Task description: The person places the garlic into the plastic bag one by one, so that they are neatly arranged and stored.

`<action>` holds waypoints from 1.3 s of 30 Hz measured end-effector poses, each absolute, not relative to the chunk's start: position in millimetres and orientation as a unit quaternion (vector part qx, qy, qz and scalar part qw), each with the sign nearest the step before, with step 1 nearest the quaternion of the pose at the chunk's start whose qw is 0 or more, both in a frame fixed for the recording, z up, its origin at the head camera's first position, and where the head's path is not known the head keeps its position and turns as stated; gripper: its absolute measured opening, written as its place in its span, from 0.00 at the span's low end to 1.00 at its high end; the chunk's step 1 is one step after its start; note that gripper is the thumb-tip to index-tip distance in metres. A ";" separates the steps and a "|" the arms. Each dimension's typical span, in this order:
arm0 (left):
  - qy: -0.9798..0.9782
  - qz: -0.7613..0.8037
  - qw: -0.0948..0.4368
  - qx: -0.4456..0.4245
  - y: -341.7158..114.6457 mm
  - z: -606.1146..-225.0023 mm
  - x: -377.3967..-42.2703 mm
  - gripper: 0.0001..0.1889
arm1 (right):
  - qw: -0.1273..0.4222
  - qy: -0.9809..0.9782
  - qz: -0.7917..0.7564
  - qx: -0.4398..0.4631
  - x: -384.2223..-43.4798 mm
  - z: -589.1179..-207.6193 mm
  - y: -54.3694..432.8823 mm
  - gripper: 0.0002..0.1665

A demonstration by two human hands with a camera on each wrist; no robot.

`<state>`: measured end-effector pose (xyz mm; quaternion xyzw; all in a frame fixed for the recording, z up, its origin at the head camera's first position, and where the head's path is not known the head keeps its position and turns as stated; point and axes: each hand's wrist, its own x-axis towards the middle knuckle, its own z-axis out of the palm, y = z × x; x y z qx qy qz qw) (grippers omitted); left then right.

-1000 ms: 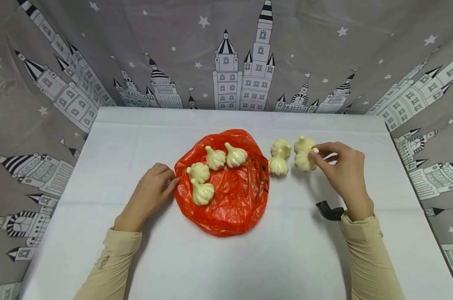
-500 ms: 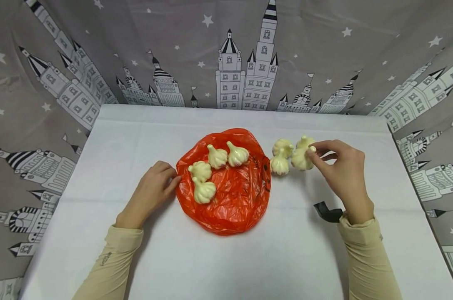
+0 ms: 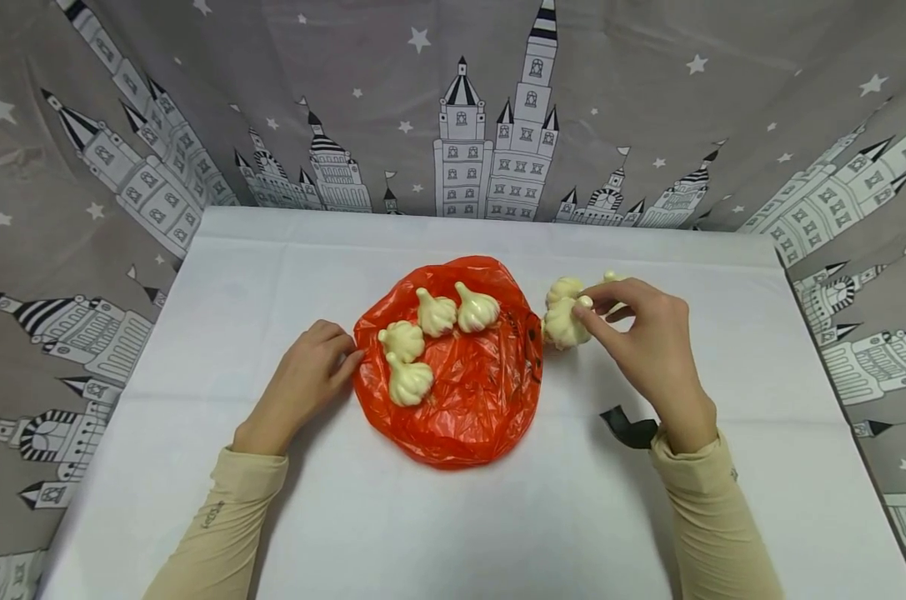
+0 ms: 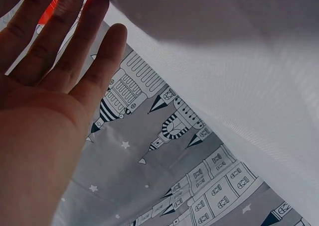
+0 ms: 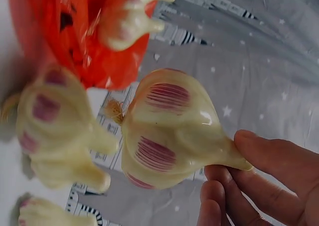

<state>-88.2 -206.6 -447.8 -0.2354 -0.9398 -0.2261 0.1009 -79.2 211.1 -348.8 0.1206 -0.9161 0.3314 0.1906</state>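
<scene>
"How's the light?"
"Bright and even in the head view, soft shadows on the table (image 3: 437, 533). Left wrist view's dim."
"Any glare?"
"A white glint on the held garlic bulb (image 5: 169, 129); the nearest bulb to its left (image 5: 55, 116) looks blurred."

I'm seeing the right grip (image 3: 643, 342) pinching a cream garlic bulb (image 5: 169, 129) by its stem; purple streaks are marking its sides, and its brown root tuft is pointing toward ten o'clock in the right wrist view. In the head view it's sitting just off the red plastic (image 3: 468, 417), between two and three o'clock. The crinkled, roundish plastic is carrying four pale bulbs (image 3: 410, 383), at eight, ten, twelve and one o'clock, while the left grip (image 3: 313, 362) is touching its nine o'clock edge.
</scene>
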 end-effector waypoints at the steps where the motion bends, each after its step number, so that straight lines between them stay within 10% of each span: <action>1: -0.940 -0.226 0.100 -0.235 -206.7 -447.7 -88.1 0.08 | 0.186 -0.917 0.330 0.125 -79.1 -349.1 208.1 0.08; 39: -0.938 -0.229 0.108 -0.238 -206.3 -450.3 -83.6 0.08 | -0.012 -0.918 0.333 0.213 -99.3 -368.2 91.1 0.08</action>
